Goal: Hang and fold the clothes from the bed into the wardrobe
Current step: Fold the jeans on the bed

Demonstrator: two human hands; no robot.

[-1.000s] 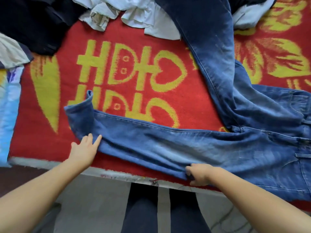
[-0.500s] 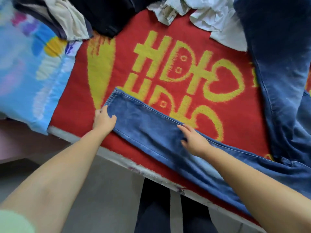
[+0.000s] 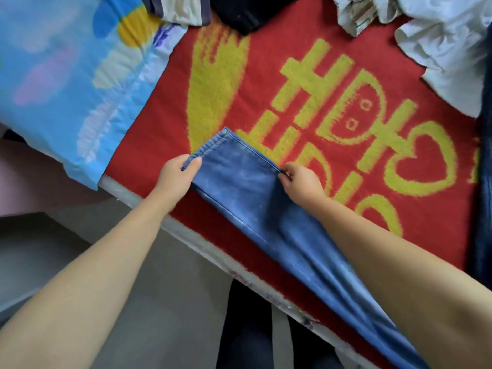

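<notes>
With the left hand [image 3: 175, 174] pinching the jeans [image 3: 239, 177] hem and the right hand [image 3: 300, 182] its far seam, she should lift both corners evenly.

A blue denim jeans leg [image 3: 266, 209] lies flat and stretched along the near edge of the bed, hem end toward the pillow side, faded pale down its middle (the rest of the jeans runs off to the right). White garments [image 3: 439, 43] and a dark one [image 3: 239, 14] lie crumpled at the far side
</notes>
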